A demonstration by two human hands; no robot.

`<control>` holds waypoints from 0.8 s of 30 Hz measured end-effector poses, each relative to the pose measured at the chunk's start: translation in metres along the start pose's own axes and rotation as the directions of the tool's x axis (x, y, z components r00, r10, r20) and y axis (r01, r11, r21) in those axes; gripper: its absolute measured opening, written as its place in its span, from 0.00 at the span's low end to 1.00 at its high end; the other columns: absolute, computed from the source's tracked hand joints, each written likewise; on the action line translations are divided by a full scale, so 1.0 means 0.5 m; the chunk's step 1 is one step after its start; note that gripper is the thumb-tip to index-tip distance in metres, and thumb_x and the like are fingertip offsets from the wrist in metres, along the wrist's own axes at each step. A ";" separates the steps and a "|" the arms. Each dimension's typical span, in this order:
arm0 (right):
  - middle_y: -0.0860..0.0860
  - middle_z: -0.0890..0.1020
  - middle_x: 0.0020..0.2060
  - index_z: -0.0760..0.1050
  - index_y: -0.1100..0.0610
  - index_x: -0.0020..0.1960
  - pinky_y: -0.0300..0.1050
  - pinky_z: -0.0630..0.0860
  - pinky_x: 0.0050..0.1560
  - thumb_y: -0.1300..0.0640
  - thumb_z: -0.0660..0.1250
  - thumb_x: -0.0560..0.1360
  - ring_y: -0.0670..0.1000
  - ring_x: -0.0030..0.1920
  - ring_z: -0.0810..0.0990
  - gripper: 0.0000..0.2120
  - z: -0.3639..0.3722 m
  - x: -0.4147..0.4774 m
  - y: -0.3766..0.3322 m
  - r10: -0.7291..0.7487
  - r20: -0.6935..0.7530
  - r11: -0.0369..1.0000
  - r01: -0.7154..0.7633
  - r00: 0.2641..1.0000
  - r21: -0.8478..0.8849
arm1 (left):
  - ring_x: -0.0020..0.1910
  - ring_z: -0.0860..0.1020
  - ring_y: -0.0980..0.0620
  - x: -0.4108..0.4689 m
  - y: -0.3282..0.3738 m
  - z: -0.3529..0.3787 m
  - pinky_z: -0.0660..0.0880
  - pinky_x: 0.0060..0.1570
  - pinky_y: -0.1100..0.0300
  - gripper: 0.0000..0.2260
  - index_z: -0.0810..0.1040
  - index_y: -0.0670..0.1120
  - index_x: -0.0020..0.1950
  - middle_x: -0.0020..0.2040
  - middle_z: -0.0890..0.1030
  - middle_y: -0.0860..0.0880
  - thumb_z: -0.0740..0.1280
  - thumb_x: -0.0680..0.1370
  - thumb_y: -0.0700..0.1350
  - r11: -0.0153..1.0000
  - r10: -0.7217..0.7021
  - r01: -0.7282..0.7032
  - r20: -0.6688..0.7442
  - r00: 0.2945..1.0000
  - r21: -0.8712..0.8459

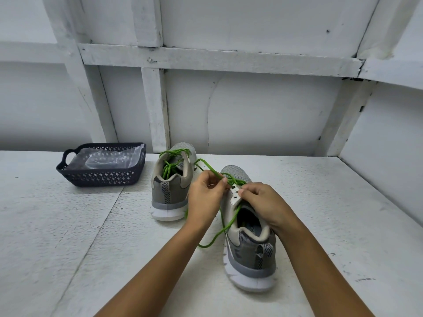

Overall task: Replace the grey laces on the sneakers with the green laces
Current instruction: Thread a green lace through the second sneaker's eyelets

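Two grey sneakers stand on the white table, heels toward me. The far left sneaker [170, 191] carries a green lace [170, 164] with its loose ends tucked inside the opening. The near right sneaker [248, 243] has a green lace [226, 227] partly threaded through its eyelets; one long end trails across the table to its left. My left hand [203, 197] pinches that lace just above the upper eyelets. My right hand [263, 202] pinches the white eyelet strip of the right sneaker at the tongue. No grey lace is visible.
A dark perforated plastic basket [103, 177] with a clear plastic bag inside sits at the back left of the table [68, 225]. A white panelled wall [251, 110] rises right behind the shoes and along the right side.
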State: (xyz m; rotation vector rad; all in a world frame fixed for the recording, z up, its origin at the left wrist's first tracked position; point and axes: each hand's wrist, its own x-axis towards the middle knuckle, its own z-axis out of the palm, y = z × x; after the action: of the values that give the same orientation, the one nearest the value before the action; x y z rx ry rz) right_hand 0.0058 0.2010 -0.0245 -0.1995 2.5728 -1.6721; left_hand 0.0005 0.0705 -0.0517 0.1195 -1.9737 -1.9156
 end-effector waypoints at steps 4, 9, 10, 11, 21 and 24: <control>0.50 0.76 0.31 0.78 0.59 0.36 0.38 0.70 0.38 0.61 0.62 0.78 0.45 0.33 0.74 0.13 0.000 -0.003 -0.002 0.012 -0.004 1.000 -0.012 1.000 0.009 | 0.39 0.80 0.49 -0.008 0.001 0.005 0.77 0.44 0.52 0.09 0.74 0.47 0.37 0.35 0.80 0.49 0.68 0.75 0.38 0.993 0.079 -0.080 0.016 0.997 0.090; 0.57 0.75 0.36 0.76 0.72 0.44 0.42 0.68 0.41 0.58 0.63 0.77 0.50 0.38 0.73 0.15 0.001 -0.003 -0.003 -0.005 -0.019 1.000 0.005 1.000 -0.002 | 0.40 0.79 0.47 -0.012 -0.004 0.004 0.77 0.43 0.49 0.02 0.77 0.43 0.43 0.37 0.80 0.48 0.68 0.75 0.39 0.966 0.174 -0.181 0.053 0.983 0.185; 0.60 0.74 0.36 0.75 0.73 0.45 0.42 0.68 0.41 0.57 0.63 0.77 0.50 0.39 0.72 0.16 0.003 -0.003 -0.003 -0.004 -0.026 1.000 0.004 1.000 -0.005 | 0.40 0.79 0.47 -0.013 -0.002 0.004 0.77 0.43 0.51 0.02 0.77 0.43 0.43 0.37 0.80 0.48 0.68 0.75 0.39 0.957 0.191 -0.200 0.066 0.979 0.208; 0.65 0.74 0.37 0.74 0.73 0.46 0.43 0.67 0.41 0.56 0.63 0.77 0.50 0.39 0.71 0.18 0.004 -0.002 -0.002 -0.003 -0.033 1.000 0.003 0.999 -0.011 | 0.40 0.79 0.48 -0.013 0.001 0.003 0.76 0.42 0.54 0.02 0.76 0.43 0.43 0.37 0.80 0.47 0.68 0.75 0.39 0.942 0.220 -0.233 0.082 0.972 0.242; 0.64 0.82 0.44 0.82 0.58 0.41 0.45 0.73 0.45 0.61 0.61 0.77 0.53 0.40 0.78 0.12 0.004 0.002 0.002 -0.025 -0.024 0.994 0.022 0.999 -0.103 | 0.41 0.77 0.59 -0.008 0.016 -0.007 0.69 0.40 0.72 0.04 0.82 0.44 0.42 0.38 0.80 0.53 0.69 0.75 0.42 0.921 0.137 -0.196 0.192 0.972 0.337; 0.55 0.83 0.37 0.82 0.54 0.42 0.41 0.74 0.42 0.60 0.65 0.76 0.48 0.39 0.79 0.08 0.002 -0.001 -0.001 -0.021 -0.013 0.996 0.020 1.000 -0.086 | 0.38 0.75 0.56 -0.013 0.021 -0.011 0.68 0.41 0.61 0.12 0.77 0.48 0.32 0.33 0.77 0.52 0.67 0.76 0.45 0.938 0.082 -0.151 0.222 0.972 0.313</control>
State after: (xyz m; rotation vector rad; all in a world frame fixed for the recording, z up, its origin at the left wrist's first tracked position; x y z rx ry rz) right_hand 0.0065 0.1996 -0.0244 -0.2198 2.6646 -1.5759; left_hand 0.0105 0.0683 -0.0428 -0.1106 -2.3685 -1.5640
